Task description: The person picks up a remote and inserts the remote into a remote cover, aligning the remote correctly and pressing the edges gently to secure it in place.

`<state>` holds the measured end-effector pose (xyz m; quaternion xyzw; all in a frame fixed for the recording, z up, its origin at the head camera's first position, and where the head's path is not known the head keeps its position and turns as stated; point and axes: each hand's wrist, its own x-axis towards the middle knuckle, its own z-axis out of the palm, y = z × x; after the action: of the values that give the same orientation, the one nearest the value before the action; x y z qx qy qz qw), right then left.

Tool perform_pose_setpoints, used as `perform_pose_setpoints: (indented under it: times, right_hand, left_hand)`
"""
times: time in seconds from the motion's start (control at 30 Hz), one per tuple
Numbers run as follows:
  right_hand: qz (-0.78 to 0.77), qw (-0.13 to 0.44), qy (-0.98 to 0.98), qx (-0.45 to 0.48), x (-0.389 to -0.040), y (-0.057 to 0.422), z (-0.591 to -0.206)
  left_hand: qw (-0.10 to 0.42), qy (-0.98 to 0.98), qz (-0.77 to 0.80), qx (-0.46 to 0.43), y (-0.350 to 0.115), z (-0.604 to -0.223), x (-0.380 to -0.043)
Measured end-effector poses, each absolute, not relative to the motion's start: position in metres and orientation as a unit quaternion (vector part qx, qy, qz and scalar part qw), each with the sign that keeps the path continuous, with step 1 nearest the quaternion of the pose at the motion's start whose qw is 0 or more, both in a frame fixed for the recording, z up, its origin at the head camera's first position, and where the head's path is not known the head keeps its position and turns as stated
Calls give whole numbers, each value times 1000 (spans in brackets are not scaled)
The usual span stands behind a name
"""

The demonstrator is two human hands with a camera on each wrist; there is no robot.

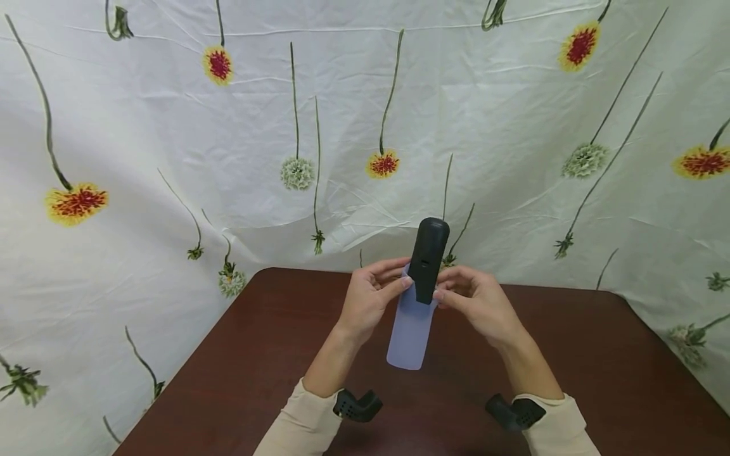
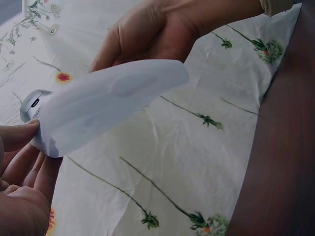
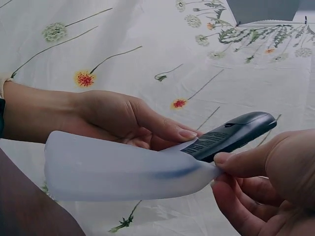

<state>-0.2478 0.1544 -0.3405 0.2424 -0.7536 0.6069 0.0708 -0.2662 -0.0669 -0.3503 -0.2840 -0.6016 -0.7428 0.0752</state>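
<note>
I have the black remote control (image 1: pixel 430 256) between my hands, above the tabletop (image 1: pixel 268 354), with its lower end in the mouth of a translucent sleeve (image 1: pixel 407 339) and its rounded upper end standing clear. My left hand (image 1: pixel 367 294) is closed to a pinch on the left edge of that mouth, thumb in front and fingers behind; my right hand (image 1: pixel 478 299) pinches the opposite lip between thumb and fingers, as the right wrist view shows. Both hold the sleeve at its opening, and its closed end hangs free towards me.

I take the step in hand to be fitting the sleeve over the remote, though one moment alone can't tell me whether it is going on or coming off. If on, the next move calls for spreading the lips, lining the remote up with the sleeve and sliding it down evenly, so the soft edge doesn't fold under.
</note>
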Motion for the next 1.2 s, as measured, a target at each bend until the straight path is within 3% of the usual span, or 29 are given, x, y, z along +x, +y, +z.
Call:
perform_pose_setpoints:
  times: [0.13, 0.37, 0.47, 0.7, 0.83, 1.07, 1.2]
  right_hand:
    - [587, 103, -765, 245, -249, 154, -342]
    - [387, 323, -813, 291, -250, 143, -347]
    - [338, 392, -804, 292, -251, 139, -350]
    - [352, 471, -772, 242, -253, 135, -355]
    - [382, 473, -760, 231, -250, 129, -355]
    - [485, 352, -767, 228, -244, 126, -354]
    - [522, 330, -760, 203, -245, 125, -352]
  left_hand:
    - [74, -597, -747, -283, -66, -350, -266]
    - [83, -613, -728, -294, -65, -351, -266]
    - [91, -623, -719, -294, -65, -352, -266]
    - [122, -654, -686, -295, -63, -355, -269]
    - [137, -655, -685, -288, -64, -355, -269]
    - [137, -638, -703, -282, -68, -352, -267]
    - [123, -644, -696, -292, -67, -351, -267]
